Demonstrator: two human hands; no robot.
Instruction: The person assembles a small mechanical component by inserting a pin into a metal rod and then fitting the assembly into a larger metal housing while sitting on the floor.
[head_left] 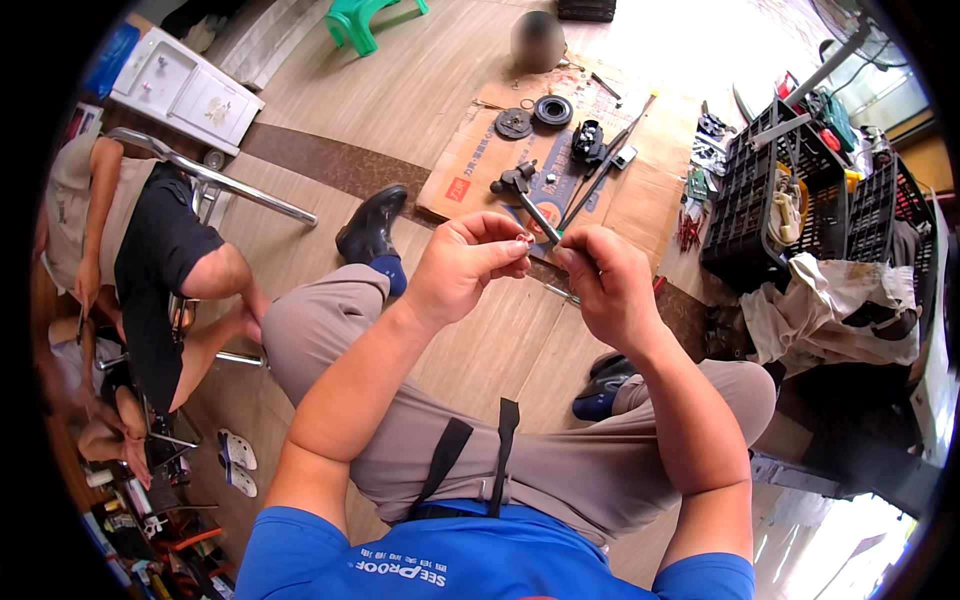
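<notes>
My left hand (462, 265) is closed in a pinch, with a small reddish-and-white piece (526, 238) at its fingertips, too small to name. Close beside it, my right hand (608, 278) has its thumb and fingers closed on the lower end of a dark tube with a T-shaped head (540, 218). The tube slants up and away over a flattened cardboard sheet (640, 215). Beyond the hands, on that cardboard, lie a dark ring-shaped part (553, 111), a toothed-looking disc (514, 123) and a black block-like part (587, 140).
Black plastic crates (770, 190) full of tools and parts stand at the right, a stained cloth (835, 310) hanging off them. A green stool (365, 22) is at the far left. Other people sit at the left near a metal chair frame (250, 190). White clogs (238, 462) lie on the floor.
</notes>
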